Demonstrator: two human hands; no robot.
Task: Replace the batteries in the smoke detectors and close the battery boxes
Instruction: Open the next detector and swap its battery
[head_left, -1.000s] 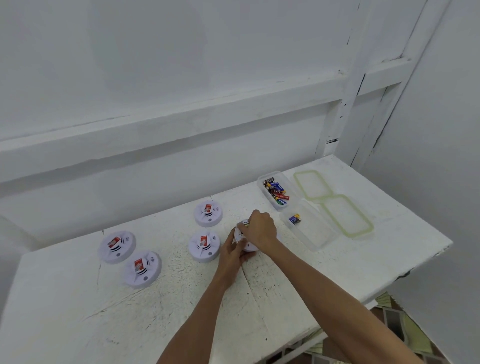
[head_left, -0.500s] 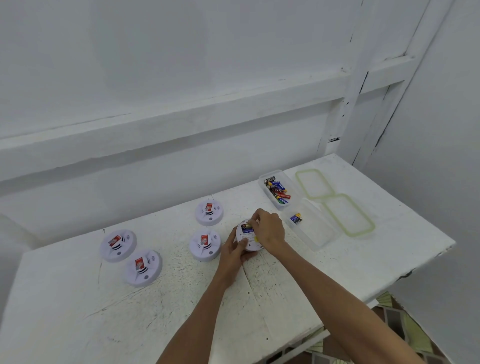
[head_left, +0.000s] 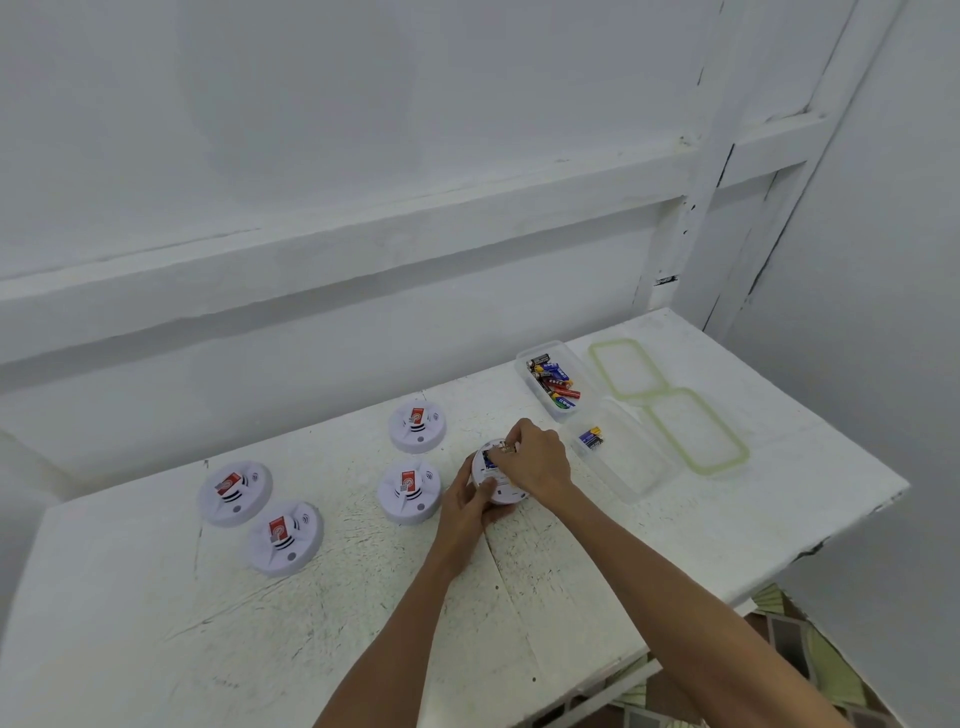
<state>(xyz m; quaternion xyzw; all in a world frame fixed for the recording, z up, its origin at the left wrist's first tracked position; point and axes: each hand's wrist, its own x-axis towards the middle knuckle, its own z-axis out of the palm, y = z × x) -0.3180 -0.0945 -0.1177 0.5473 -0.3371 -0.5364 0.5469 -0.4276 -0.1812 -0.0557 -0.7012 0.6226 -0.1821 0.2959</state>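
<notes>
We grip the smoke detector (head_left: 503, 492) in the left hand (head_left: 467, 501) and pinch a battery (head_left: 505, 448) just above it with the right hand (head_left: 537, 462); seating it squarely probably follows.

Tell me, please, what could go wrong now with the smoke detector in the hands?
1. The right hand pinches a battery at the smoke detector that the left hand holds; this hand hides the slot, so the battery might go in reversed.
2. The box with many batteries and the box with few batteries stand open side by side; old and new ones could get mixed.
</notes>
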